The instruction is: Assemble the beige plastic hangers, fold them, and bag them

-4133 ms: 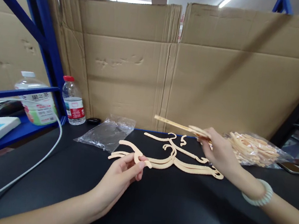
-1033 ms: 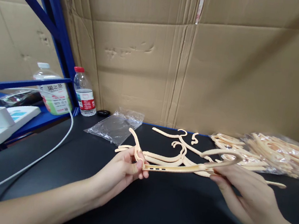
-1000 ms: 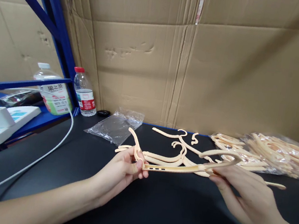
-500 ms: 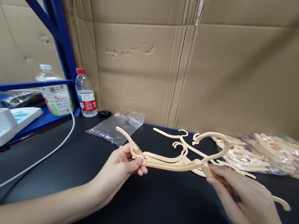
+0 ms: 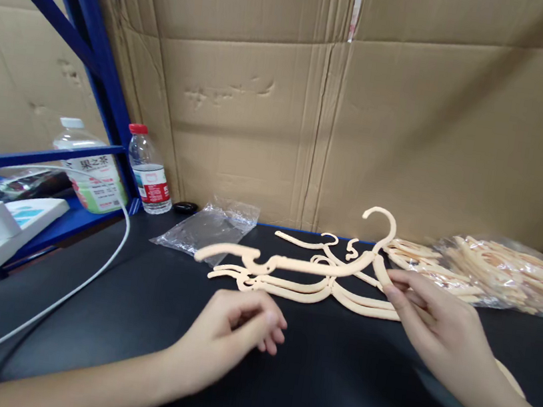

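A beige folding clothes hanger (image 5: 313, 267) hangs in the air, gripped near its middle joint by my right hand (image 5: 436, 324). Its hook points up and its left arm stretches out over the table. My left hand (image 5: 241, 327) is below that arm, apart from it, with fingers loosely curled and nothing seen in them. Behind and beneath the held hanger lie more beige hangers (image 5: 289, 294) on the black table (image 5: 317, 378). Farther back rests a hanger with its arms spread (image 5: 299, 242). My right hand hides part of the held hanger.
Bagged hangers (image 5: 509, 274) lie at the back right. A crumpled clear bag (image 5: 213, 222) and a red-capped bottle (image 5: 149, 173) stand before the cardboard wall (image 5: 242, 125). At the left are a white power strip (image 5: 21, 222), a white cable (image 5: 88, 285) and a larger bottle (image 5: 97, 182).
My left hand has let go of the hanger's arm and moved down. My right hand has raised the hanger slightly and turned it, with its hook now higher and farther left.
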Action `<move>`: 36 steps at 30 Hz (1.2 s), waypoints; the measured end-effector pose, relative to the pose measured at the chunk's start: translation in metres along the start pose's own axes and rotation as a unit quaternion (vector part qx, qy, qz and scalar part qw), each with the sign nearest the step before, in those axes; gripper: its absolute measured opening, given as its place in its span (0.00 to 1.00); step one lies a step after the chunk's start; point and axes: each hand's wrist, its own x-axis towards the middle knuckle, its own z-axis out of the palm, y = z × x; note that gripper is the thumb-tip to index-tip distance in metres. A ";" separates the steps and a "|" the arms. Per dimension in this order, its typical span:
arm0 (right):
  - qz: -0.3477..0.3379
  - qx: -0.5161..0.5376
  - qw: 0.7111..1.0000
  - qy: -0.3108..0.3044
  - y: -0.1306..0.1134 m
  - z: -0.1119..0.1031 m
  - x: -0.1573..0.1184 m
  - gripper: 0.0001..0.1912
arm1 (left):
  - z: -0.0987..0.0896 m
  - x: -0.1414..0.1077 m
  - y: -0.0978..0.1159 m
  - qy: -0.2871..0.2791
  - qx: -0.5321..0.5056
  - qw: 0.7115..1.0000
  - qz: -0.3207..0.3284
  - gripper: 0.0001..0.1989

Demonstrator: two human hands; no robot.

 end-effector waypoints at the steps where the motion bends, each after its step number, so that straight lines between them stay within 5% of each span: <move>1: 0.003 0.003 1.000 -0.007 0.000 0.001 0.001 0.09 | 0.002 -0.003 0.004 -0.052 0.072 0.994 0.056 0.11; 5: 0.005 0.016 0.998 -0.058 -0.001 0.008 -0.003 0.08 | 0.006 -0.011 0.023 -0.236 0.260 0.901 0.253 0.11; 8: -0.007 0.022 0.993 -0.116 -0.002 0.017 -0.011 0.07 | 0.004 -0.013 0.031 -0.242 0.341 0.868 0.269 0.13; 13: -0.056 -0.013 0.985 -0.165 -0.003 0.029 -0.019 0.07 | 0.003 -0.015 0.017 -0.177 0.438 0.857 0.206 0.24; 18: -0.074 -0.036 0.976 -0.202 -0.003 0.031 -0.016 0.08 | 0.004 -0.014 0.003 -0.158 0.468 0.856 0.153 0.23; 30: -0.068 -0.088 0.977 -0.181 0.006 0.029 -0.011 0.11 | 0.003 -0.010 -0.007 -0.128 0.433 0.882 0.131 0.21; 36: -0.059 -0.084 0.978 -0.183 0.012 0.031 -0.012 0.19 | 0.006 -0.012 -0.021 -0.068 0.446 0.886 0.108 0.30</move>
